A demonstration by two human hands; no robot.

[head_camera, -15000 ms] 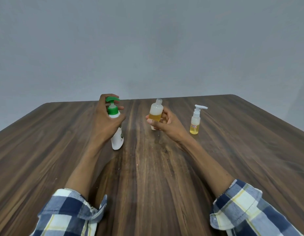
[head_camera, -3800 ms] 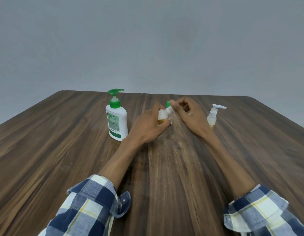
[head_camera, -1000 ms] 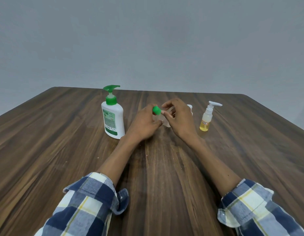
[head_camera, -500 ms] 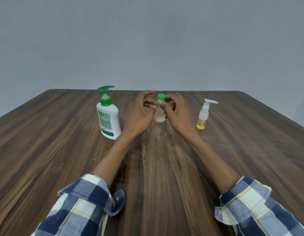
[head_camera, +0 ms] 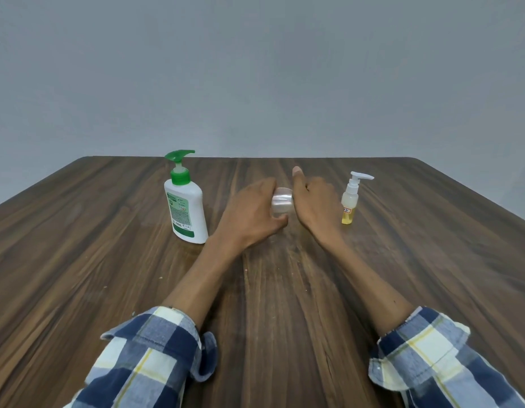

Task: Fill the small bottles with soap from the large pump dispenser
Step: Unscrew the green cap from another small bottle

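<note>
The large white pump dispenser [head_camera: 185, 208] with a green pump head stands upright left of centre on the wooden table [head_camera: 79, 260]. A small clear bottle [head_camera: 282, 203], blurred and tipped with its base toward me, sits between my hands just above the table. My left hand [head_camera: 251, 214] grips it, thumb underneath. My right hand [head_camera: 314, 201] lies against the bottle's right side with the thumb raised; its fingers and the bottle's green cap are hidden. A second small bottle [head_camera: 350, 203] with a white pump and yellow liquid stands just right of my right hand.
The table's far edge [head_camera: 255, 157] meets a plain grey wall. Both forearms reach forward over the table from rolled plaid sleeves.
The bottle stood upright with its green cap pinched by my right hand; now it is tipped over in my left hand and the cap is out of sight. Both hands dropped slightly.
</note>
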